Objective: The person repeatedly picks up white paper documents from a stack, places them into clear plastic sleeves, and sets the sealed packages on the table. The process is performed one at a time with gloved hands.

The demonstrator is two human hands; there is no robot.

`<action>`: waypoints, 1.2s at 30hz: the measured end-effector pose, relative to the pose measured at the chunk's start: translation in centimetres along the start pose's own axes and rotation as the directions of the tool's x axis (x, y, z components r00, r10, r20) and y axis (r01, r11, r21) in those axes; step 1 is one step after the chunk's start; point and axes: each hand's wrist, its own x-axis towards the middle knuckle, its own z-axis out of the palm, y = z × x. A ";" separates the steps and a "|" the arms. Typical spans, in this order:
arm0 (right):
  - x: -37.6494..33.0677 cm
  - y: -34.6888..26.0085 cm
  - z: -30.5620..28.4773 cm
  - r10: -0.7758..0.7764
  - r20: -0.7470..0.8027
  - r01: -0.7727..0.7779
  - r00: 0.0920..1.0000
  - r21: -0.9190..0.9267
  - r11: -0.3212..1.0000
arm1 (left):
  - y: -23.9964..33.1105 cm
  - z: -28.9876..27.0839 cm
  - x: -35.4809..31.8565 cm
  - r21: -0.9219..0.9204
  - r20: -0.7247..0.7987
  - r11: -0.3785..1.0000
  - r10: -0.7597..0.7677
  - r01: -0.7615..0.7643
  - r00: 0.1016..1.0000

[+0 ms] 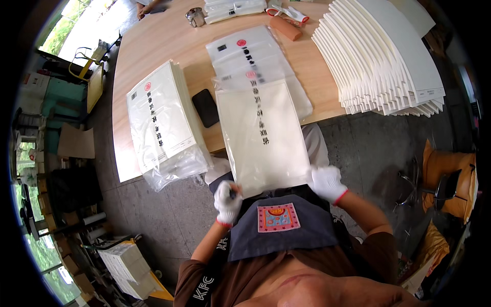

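A clear plastic bag (266, 135) with a stack of cream paper inside lies in front of me, half on the table edge and half over my lap. Black and red print marks its face. My right hand (327, 184), in a white glove, grips the bag's near right corner. Beside the near left corner is my left hand (227, 202), gloved too, with bare fingertips curled closed. Something small and dark shows at those fingers, too blurred to name. Beyond the filled bag lie flat plastic bags (240, 56), partly under it.
Filled bags (158, 117) are piled at the left, beside a black phone (205, 108). Fanned stacks of white paper (378, 56) cover the table's right. At the back are a metal cup (195, 17), an orange-brown block (286, 28) and more bags (234, 9). A chair (447, 187) stands right.
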 end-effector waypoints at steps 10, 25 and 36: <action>-0.8 0.0 -0.5 -0.386 -0.117 0.348 0.915 -0.252 0.903 | 0.3 0.5 0.8 -0.067 0.195 0.982 0.186 -0.176 0.963; 8.4 6.1 10.7 0.279 0.410 -0.420 0.868 0.907 -0.030 | -7.2 4.7 5.1 0.084 0.550 0.816 -0.517 0.572 0.656; 22.3 -15.8 1.0 -0.437 0.255 -0.300 0.862 0.953 -0.035 | -1.8 -15.8 9.5 -0.407 -0.507 0.898 -0.071 -0.166 0.859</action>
